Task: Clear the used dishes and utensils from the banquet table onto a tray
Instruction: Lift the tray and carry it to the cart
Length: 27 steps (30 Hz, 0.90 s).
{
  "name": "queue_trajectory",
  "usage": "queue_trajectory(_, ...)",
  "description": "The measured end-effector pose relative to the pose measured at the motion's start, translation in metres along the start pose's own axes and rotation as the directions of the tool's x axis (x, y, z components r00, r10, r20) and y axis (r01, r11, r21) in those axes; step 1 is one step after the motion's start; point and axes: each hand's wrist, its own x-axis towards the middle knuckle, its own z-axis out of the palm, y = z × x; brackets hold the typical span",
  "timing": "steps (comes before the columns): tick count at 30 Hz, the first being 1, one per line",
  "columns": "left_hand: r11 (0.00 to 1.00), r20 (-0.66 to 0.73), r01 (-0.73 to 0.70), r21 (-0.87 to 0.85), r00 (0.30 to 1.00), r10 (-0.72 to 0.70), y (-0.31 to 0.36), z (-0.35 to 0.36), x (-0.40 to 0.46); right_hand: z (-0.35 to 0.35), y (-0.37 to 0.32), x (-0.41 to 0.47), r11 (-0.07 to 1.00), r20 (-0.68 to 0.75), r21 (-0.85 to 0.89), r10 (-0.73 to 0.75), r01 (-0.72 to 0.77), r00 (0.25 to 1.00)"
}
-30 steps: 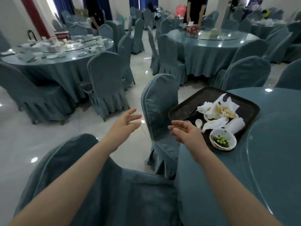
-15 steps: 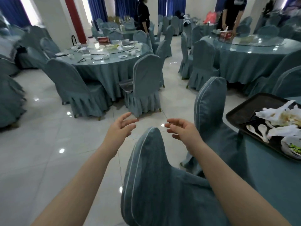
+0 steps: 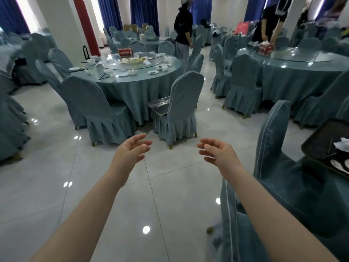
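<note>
My left hand (image 3: 130,151) and my right hand (image 3: 217,153) hang in front of me over the tiled floor, fingers relaxed and holding nothing. At the far right edge a dark tray (image 3: 321,146) with crumpled napkins and white spoons lies on a blue-clothed table, mostly cut off. Ahead stands a round banquet table (image 3: 132,86) with used bowls, small plates, chopsticks and a glass turntable. A metal tray (image 3: 160,106) rests on the seat of a covered chair (image 3: 181,106) beside that table.
Blue-covered chairs (image 3: 272,140) crowd the right side close to my right arm. Open tiled floor (image 3: 56,167) lies between me and the table ahead. A second round table (image 3: 302,72) stands at the back right. Two people (image 3: 184,29) stand farther off.
The view has swung left, so the dark tray slid from the centre right to the frame's edge. The table with used dishes now lies ahead. Both hands stayed empty.
</note>
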Motion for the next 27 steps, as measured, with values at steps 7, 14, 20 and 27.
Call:
queue_trajectory(7, 0.999, 0.135, 0.034, 0.024, 0.99, -0.037, -0.009, 0.017, 0.106, -0.021, 0.02, 0.076, 0.997, -0.127, 0.07, 0.034, -0.025, 0.991)
queue_trajectory(14, 0.996, 0.271, 0.013, 0.089, 0.962, -0.037, -0.01, 0.054, 0.266, -0.06, 0.035, 0.197, 0.989, -0.316, 0.15, 0.049, -0.001, 0.947)
queue_trajectory(20, 0.998, 0.376, -0.06, 0.014, 0.925, 0.05, 0.022, 0.101, 0.406, -0.082, 0.001, 0.3, 0.994, -0.426, 0.107, 0.012, 0.037, 0.904)
queue_trajectory(27, 0.994, 0.556, -0.055, -0.098, 0.825, 0.101, 0.029, 0.192, 0.559, -0.128, -0.029, 0.401, 0.994, -0.572, 0.088, 0.003, 0.058, 0.82)
